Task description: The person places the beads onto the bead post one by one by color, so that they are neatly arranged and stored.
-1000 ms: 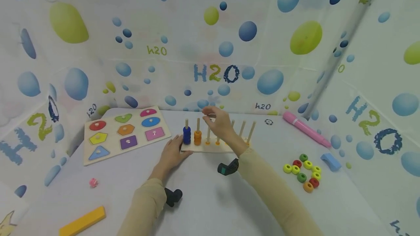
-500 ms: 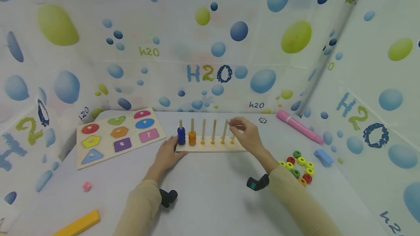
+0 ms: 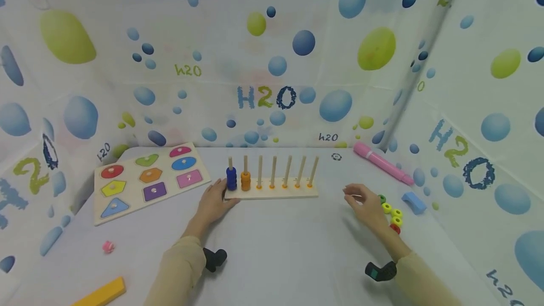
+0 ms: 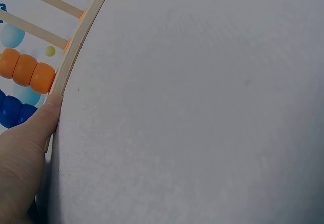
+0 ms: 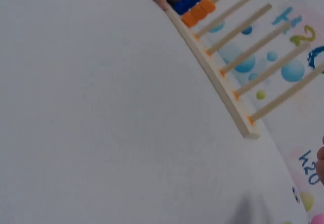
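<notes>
White curtains printed with blue and green bubbles and "H2O" lettering wall in a pale grey table (image 3: 272,249) on three sides.

Toward the back of it stands a long wooden peg rack (image 3: 272,191) with seven upright dowels. A stack of dark blue beads (image 3: 231,179) sits on the leftmost dowel and a stack of orange beads (image 3: 245,181) on the next; the other five dowels are bare above small orange collars at their feet.

The left hand (image 3: 214,203) lies flat on the table with straight fingers, its fingertips pressed against the left end of the rack's base; the left wrist view shows one finger touching the base edge just below the blue and orange beads.

The right hand (image 3: 366,206) is well apart from the rack, off to its right, just above the table, with fingers loosely curved, holding nothing I can see. It covers part of a heap of loose ring beads (image 3: 393,214) in yellow, green and red.

Just beyond that heap lie a small light blue block (image 3: 413,202) and a pink marker-shaped toy (image 3: 382,163). A wooden shape-puzzle board (image 3: 148,178) with coloured knobbed pieces lies to the rack's left; nearer the front are a tiny pink object (image 3: 108,247) and a yellow bar (image 3: 102,293). Nothing lies between the right hand and the rack.
</notes>
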Action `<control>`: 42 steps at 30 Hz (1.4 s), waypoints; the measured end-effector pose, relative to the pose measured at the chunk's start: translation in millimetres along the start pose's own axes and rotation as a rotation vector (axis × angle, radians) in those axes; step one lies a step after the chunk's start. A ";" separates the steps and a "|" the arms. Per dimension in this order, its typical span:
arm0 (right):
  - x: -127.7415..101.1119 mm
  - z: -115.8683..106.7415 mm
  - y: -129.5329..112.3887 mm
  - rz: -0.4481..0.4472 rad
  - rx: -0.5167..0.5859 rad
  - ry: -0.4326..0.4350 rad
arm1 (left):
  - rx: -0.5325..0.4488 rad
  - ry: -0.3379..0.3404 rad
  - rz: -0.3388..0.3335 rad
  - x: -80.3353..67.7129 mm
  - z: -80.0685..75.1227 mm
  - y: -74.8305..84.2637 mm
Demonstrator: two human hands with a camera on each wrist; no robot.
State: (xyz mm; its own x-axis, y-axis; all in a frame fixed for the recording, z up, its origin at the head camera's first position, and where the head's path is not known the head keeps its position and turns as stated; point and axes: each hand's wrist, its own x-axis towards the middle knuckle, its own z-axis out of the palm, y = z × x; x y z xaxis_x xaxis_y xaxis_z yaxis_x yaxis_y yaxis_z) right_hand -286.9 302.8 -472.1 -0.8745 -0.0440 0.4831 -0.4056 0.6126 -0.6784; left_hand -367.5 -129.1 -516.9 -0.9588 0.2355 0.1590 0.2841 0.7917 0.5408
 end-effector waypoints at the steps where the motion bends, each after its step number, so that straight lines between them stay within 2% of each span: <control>1: -5.6 -5.4 3.3 0.012 -0.020 -0.005 | -0.002 -0.001 -0.004 -0.1 0.3 -0.1; 12: -60.4 -51.2 33.9 0.098 -0.215 0.068 | -0.022 0.007 -0.008 -1.5 -2.7 1.4; 17: -79.5 -61.3 35.2 0.162 -0.322 0.119 | -0.022 0.012 -0.002 0.2 -2.8 1.4; 22: -94.6 -65.5 33.0 0.260 -0.394 0.126 | -0.009 -0.001 -0.018 0.1 -2.7 2.8; 26: -101.3 -66.5 34.0 0.291 -0.386 0.106 | -0.009 -0.001 -0.026 1.1 -3.8 3.4; 33: -100.0 -61.4 37.0 0.305 -0.368 0.020 | -0.010 0.001 -0.018 3.1 -3.7 2.5; 42: -102.4 -51.0 30.3 0.367 -0.381 0.010 | -0.017 -0.012 -0.023 -0.5 -0.1 1.7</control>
State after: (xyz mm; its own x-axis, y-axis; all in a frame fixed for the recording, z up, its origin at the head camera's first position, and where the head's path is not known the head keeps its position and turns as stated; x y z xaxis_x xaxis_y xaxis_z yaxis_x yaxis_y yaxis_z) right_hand -196.0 366.1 -513.9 -0.9375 0.2338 0.2577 0.0542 0.8297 -0.5556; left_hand -366.5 -128.0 -516.0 -0.9649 0.2246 0.1364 0.2622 0.7872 0.5582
